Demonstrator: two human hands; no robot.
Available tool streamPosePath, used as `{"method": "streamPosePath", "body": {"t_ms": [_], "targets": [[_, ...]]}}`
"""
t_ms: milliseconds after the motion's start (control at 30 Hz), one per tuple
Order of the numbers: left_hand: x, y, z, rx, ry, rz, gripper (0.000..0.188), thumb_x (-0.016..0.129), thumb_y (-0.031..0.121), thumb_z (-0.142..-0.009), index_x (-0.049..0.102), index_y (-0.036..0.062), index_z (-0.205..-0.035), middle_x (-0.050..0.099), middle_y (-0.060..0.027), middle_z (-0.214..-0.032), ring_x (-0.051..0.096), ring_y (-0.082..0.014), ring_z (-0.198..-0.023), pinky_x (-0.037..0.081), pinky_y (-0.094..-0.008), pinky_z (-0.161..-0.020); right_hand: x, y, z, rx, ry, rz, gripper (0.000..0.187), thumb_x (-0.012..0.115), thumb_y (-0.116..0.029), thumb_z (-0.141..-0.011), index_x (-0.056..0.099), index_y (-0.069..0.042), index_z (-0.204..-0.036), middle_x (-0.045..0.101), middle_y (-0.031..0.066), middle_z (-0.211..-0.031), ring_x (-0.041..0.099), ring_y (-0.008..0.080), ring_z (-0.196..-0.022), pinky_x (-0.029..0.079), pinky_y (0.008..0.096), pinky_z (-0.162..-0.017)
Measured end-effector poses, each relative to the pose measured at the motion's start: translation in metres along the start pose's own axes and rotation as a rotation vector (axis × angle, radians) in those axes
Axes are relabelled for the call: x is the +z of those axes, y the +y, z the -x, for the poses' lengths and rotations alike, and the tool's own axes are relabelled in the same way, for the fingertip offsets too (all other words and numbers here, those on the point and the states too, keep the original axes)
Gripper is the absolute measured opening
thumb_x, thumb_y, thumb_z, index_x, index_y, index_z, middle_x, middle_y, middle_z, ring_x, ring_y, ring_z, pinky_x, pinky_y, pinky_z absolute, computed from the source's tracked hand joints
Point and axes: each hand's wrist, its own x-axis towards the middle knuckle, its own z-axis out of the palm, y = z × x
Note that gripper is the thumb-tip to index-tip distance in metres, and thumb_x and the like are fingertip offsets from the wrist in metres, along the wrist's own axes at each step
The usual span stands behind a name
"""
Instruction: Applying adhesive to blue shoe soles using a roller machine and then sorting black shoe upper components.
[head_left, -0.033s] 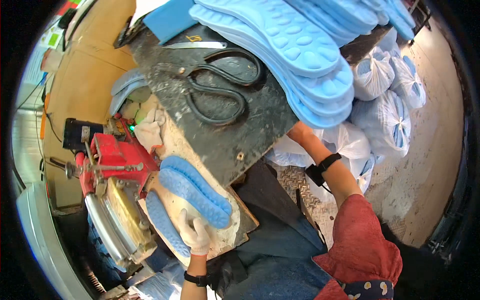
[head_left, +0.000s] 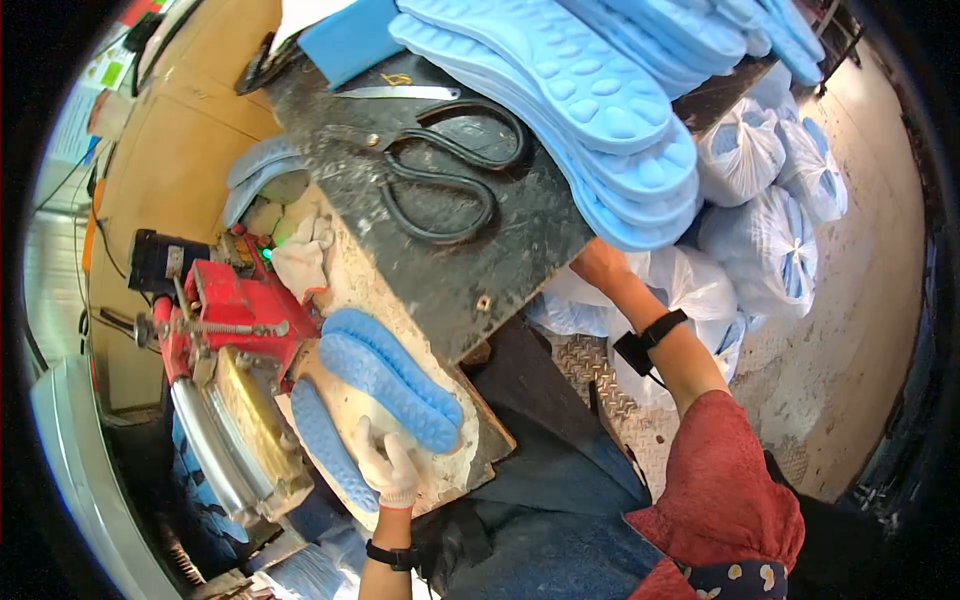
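Note:
My left hand (head_left: 387, 465), in a white knit glove, rests over the pale work board with its fingers apart and nothing in them. One blue insole (head_left: 328, 440) lies just left of it, and a pair of blue insoles (head_left: 385, 385) lies stacked just above it. My right hand (head_left: 602, 268) is bare and reaches to the edge of the dark table (head_left: 450, 310), below a stack of light blue insoles (head_left: 610, 110) with a bumpy surface. Its fingers are hidden, so what they touch or hold does not show.
A red machine (head_left: 245, 300) with a metal roller (head_left: 210, 440) stands left of the board. Large black-handled scissors (head_left: 440, 205) and a metal blade (head_left: 400, 93) lie on the table. White plastic bags (head_left: 765, 240) of blue pieces sit on the floor at right. A crumpled cloth (head_left: 303, 258) lies behind the board.
The whole picture has shifted very slightly. Neither hand has visibly moved against the things around it.

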Motion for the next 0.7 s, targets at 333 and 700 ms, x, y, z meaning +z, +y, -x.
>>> {"method": "streamPosePath", "body": {"t_ms": [333, 700], "targets": [[-0.011, 0.22, -0.036, 0.828, -0.382, 0.385, 0.068, 0.077, 0.038, -0.056, 0.054, 0.003, -0.109, 0.049, -0.0206, -0.123, 0.048, -0.0417, -0.115, 0.04, -0.0516, -0.098, -0.179, -0.217, 0.172, -0.345, 0.29, 0.893, 0.078, 0.083, -0.023, -0.05, 0.048, -0.001, -0.116, 0.051, 0.021, -0.116, 0.047, 0.0397, -0.109, 0.034, 0.0497, -0.094], [-0.126, 0.173, 0.031, 0.657, -0.028, 0.159, 0.067, 0.068, 0.01, -0.063, 0.05, 0.0119, -0.128, 0.05, -0.0209, -0.118, 0.054, -0.0387, -0.106, 0.044, -0.0495, -0.091, -0.148, -0.4, 0.229, -0.905, -0.126, 0.482, 0.07, 0.081, -0.034, -0.063, 0.046, -0.005, -0.117, 0.051, 0.0155, -0.116, 0.049, 0.0347, -0.107, 0.037, 0.0493, -0.089]]}}
